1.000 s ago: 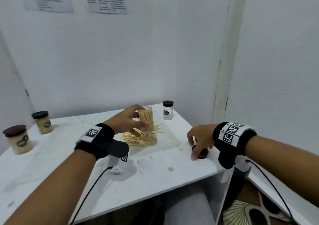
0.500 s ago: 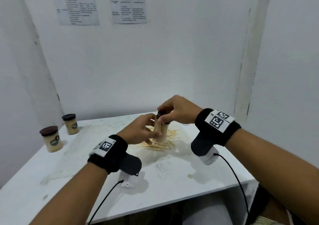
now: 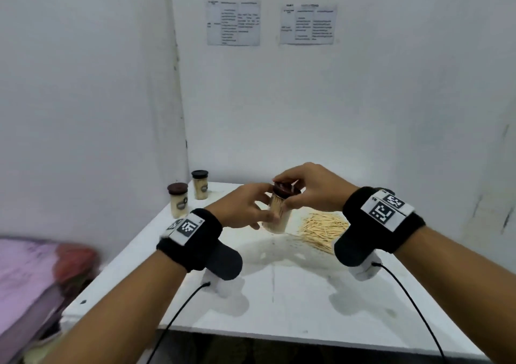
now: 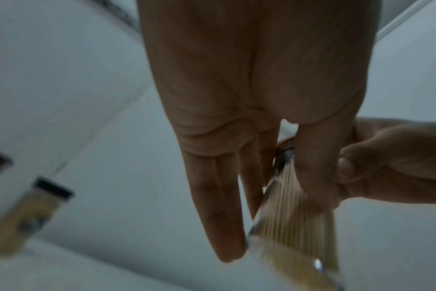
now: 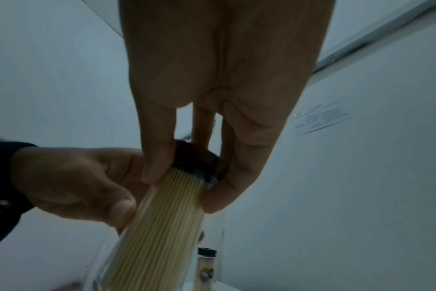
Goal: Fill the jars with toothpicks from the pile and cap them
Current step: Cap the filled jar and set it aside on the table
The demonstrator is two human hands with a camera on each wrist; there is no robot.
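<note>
Jar, packed with toothpicks and tilted, is held above the table, just left of the pile. My left hand curls round its body; my right hand pinches the dark cap on its mouth. I judge the risks: a cross-seated cap jamming, or protruding tips blocking closure, spilling sticks.

Wall sheets print too small to read. Left-edge pink object blurred, cropped. Jar middle hidden behind left hand. Far-left-corner jar blurred.
</note>
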